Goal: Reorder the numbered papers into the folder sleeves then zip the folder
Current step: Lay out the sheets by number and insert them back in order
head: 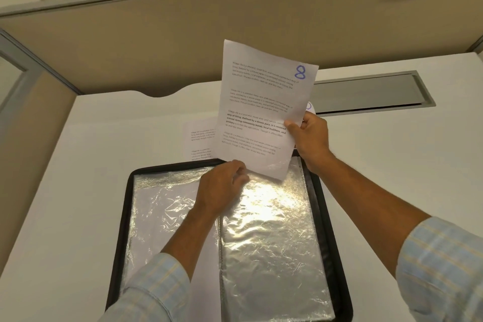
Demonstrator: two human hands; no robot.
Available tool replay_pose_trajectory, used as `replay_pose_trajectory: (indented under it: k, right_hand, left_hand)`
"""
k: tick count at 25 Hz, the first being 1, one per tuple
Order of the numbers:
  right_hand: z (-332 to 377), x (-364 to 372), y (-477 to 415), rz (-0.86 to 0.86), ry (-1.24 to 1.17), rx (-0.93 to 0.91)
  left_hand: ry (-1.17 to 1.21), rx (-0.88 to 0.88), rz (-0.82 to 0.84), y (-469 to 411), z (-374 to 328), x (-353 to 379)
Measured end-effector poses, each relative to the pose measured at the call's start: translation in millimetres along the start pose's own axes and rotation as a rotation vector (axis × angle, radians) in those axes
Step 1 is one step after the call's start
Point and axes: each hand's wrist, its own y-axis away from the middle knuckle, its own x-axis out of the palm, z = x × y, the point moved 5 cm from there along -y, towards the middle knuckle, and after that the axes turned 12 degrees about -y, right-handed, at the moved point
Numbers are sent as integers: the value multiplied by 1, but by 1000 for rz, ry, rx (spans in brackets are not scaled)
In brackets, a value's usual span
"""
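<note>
- Paper numbered 8 is held up off the surface, tilted, with its lower edge just over the top of the open folder.
- I judge it light and floppy. A single sheet like this will bend or crease if pushed, so it should be held by the edges and fed in straight.
- The clear sleeve on the folder's right side looks thin, crinkled and slippery, and its mouth likely needs parting before the sheet will slide in.
- My right hand pinches the sheet's right edge, thumb on the printed face and fingers behind.
- My left hand sits at the sheet's lower edge with its fingers curled under. I cannot tell whether it nips the paper, the sleeve mouth, or nothing.
- More printed papers lie flat on the surface just beyond the folder, partly hidden by the raised sheet.
</note>
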Motion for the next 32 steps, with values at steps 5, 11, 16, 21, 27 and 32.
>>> replay_pose_trajectory:
  k: [5,11,16,21,27,32]
  right_hand:
    - [2,-10,-5,40,111,-10]
    - [-1,-14,-11,82,232,-18]
    - [-2,-16,-15,127,215,15]
    - [-14,-10,-12,226,247,126]
    - [-14,-5,-11,269,263,136]
    - [-11,-7,-7,351,237,199]
  left_hand:
    - [-17,-23,37,2,25,-8]
    - [-11,36,18,3,35,-11]
    - [27,19,10,-3,37,-5]
    - [85,57,44,-7,26,-2]
    - [201,167,132,-14,-23,7]
    - [303,66,72,-34,-43,12]
